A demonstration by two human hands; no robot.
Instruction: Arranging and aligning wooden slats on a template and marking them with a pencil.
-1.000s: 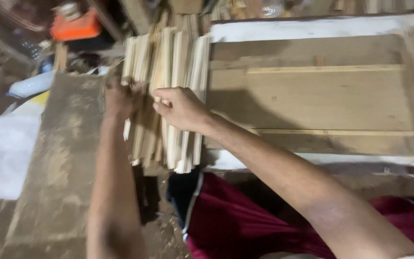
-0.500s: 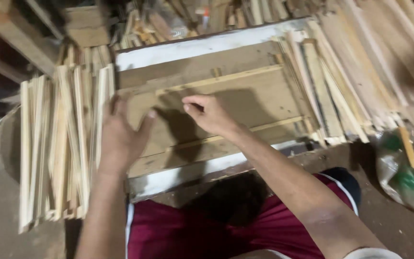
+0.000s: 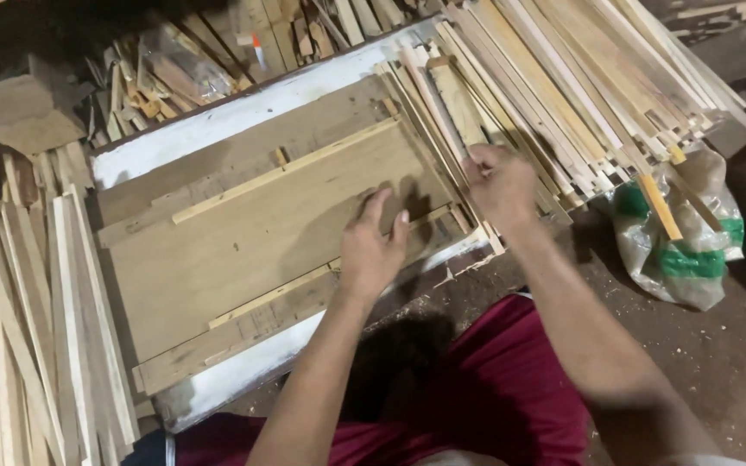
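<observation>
Your right hand (image 3: 501, 183) fingers pinch a slat (image 3: 477, 129) at the stack's (image 3: 563, 86) 7 o'clock edge; keep your left hand (image 3: 371, 250), fingers spread, flat on the board (image 3: 243, 233).

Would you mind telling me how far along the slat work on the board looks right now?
Done: two thin strips lie along the flat wooden board, and a slat pile sits beside it. In hand: the right hand reaches into the long slat stack while the left hand rests on the board. Left: that stack remains large.
</observation>
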